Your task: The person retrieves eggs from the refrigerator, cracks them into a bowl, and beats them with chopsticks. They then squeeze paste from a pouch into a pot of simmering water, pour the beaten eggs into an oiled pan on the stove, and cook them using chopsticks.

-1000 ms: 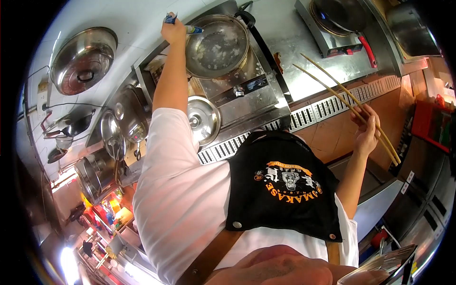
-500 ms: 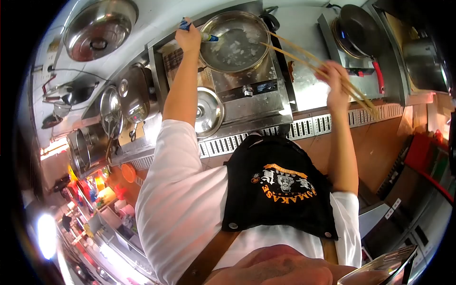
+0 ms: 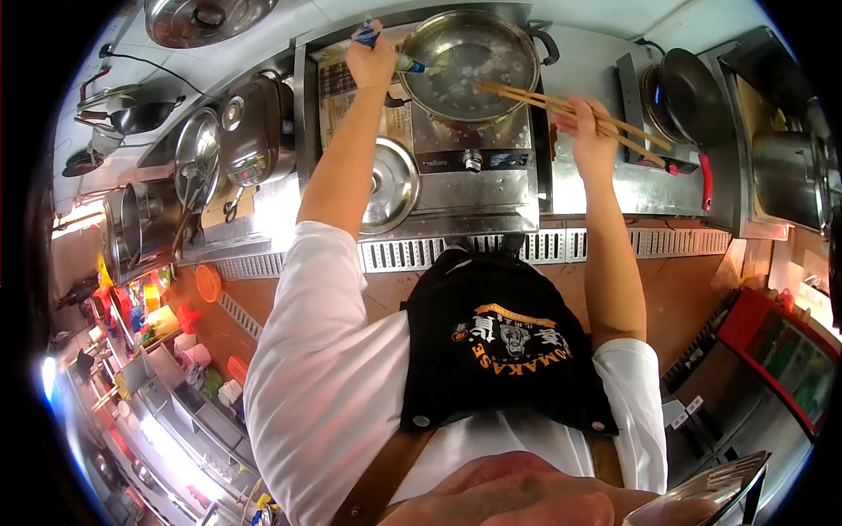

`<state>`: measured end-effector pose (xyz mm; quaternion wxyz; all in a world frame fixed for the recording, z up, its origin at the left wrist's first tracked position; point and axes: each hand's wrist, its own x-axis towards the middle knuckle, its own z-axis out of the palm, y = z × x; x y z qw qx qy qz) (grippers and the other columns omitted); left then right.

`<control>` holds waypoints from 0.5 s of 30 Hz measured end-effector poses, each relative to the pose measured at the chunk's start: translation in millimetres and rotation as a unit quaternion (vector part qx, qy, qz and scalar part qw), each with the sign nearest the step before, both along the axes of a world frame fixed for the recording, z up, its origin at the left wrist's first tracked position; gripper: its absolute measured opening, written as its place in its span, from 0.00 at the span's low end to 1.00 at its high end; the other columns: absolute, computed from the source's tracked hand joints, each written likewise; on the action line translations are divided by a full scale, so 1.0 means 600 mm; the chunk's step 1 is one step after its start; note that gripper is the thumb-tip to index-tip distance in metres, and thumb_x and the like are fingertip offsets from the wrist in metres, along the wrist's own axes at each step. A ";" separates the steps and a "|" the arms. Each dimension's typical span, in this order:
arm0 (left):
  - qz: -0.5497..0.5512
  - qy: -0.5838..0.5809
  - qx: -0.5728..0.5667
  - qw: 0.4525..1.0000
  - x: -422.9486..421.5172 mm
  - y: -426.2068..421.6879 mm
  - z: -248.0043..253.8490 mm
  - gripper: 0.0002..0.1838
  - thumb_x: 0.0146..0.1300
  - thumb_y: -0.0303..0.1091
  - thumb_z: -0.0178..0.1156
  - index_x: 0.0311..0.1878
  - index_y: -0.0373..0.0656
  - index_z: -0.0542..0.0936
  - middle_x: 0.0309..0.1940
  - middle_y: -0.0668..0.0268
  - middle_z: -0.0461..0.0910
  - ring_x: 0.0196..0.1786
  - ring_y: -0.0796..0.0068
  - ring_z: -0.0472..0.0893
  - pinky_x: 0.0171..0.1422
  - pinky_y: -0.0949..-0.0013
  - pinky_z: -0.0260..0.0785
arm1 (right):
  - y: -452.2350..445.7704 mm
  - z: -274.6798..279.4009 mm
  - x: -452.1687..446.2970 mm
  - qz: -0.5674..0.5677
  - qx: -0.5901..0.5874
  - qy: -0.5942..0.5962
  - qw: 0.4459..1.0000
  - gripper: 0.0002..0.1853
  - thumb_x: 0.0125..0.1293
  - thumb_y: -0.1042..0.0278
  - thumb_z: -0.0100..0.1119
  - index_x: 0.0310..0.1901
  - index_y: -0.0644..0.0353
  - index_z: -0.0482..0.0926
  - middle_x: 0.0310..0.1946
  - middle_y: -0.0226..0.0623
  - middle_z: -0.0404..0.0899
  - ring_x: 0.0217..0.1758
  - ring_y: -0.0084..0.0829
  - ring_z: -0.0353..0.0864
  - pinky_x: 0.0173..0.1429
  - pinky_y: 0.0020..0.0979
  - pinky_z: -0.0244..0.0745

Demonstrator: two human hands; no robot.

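Observation:
My left hand (image 3: 372, 63) is closed around a slim blue-and-pale packet (image 3: 410, 64). One end of it sticks out over the left rim of a wide metal pot (image 3: 535, 83); the other end shows above my fist. Pale pieces (image 3: 465, 74) lie in clear liquid inside the pot. My right hand (image 3: 589, 138), to the right of the pot, grips a pair of long wooden chopsticks (image 3: 535, 98). Their tips reach over the right rim into the pot, close together among the pale pieces. The pot stands on a steel cooker (image 3: 474, 193) with a front knob (image 3: 473, 159).
A round metal lid (image 3: 390, 186) rests left of the cooker's front. At right, a dark frying pan (image 3: 693, 92) with a red handle sits on another burner. A lidded metal cooker (image 3: 254, 131) stands at left. A slotted drain grate (image 3: 408, 254) runs along the floor.
My right hand has moved left toward the pot. The chopstick tips have come together and reach further into the pot. My left hand still holds the packet by the rim. The view has shifted.

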<state>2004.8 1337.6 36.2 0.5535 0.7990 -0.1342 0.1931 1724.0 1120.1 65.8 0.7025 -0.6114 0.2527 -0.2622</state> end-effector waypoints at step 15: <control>-0.039 0.032 0.044 0.998 -0.006 -0.051 -0.006 0.30 0.67 0.49 0.54 0.15 0.34 0.70 0.12 0.59 0.73 0.17 0.64 0.72 0.28 0.57 0.62 | 0.001 0.041 -0.125 -0.068 -0.006 -0.017 0.998 0.13 0.72 0.68 0.44 0.46 0.69 0.74 0.38 0.48 0.80 0.38 0.35 0.85 0.44 0.29 0.81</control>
